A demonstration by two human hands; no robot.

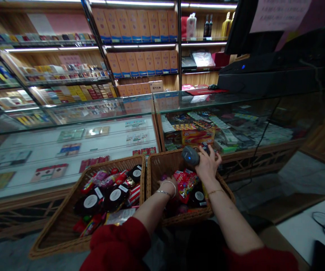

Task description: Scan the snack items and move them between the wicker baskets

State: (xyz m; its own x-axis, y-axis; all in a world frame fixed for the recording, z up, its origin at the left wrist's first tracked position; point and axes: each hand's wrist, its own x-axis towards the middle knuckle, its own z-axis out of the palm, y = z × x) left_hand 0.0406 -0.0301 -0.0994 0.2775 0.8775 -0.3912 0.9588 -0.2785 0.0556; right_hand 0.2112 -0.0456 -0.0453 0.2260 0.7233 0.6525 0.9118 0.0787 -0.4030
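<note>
My right hand [207, 162] is wrapped round a dark grey handheld scanner [189, 155] with a small blue light, above the back of the right wicker basket [230, 192]. My left hand [169, 185] reaches down into the left part of that basket, its fingers partly hidden beside a small purple item; what they hold, if anything, cannot be made out. Red candy bags [185, 184] and a round black package with a white label [198, 196] lie to its right. The left wicker basket [52, 226] holds several round black packages [115, 196] and colourful wrapped sweets.
A glass display counter [139, 101] with packets inside stands behind the baskets. Shelves of boxes [134, 24] rise beyond it. A monitor [241, 30] sits on the counter at right. A cable [260, 141] hangs down its front. A white table [315, 226] is at lower right.
</note>
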